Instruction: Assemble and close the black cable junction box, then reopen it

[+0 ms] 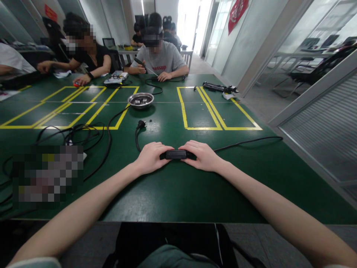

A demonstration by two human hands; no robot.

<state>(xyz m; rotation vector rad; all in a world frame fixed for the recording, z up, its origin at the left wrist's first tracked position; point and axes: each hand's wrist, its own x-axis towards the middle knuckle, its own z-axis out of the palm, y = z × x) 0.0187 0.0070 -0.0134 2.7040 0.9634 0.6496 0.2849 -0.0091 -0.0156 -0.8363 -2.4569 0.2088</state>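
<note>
Between my two hands is a small black inline box (176, 154) on a power cord, held just above or on the green table; I cannot tell which. My left hand (153, 158) pinches its left end with thumb and fingers. At the opposite end, my right hand (201, 155) grips in the same way. The cord (248, 142) runs out to the right from behind my right hand. On the left, a short stretch of cord curves from behind my left hand to a black plug (141, 124) lying on the table.
A metal bowl (141, 100) with small metal parts stands beyond the plug. Coiled black cables (80, 130) lie at left beside a blurred-out item (50, 175). Yellow tape (200, 128) marks the green table (173, 197). Across it, a person (164, 56) holds a screwdriver; a black tool (219, 87) lies far right.
</note>
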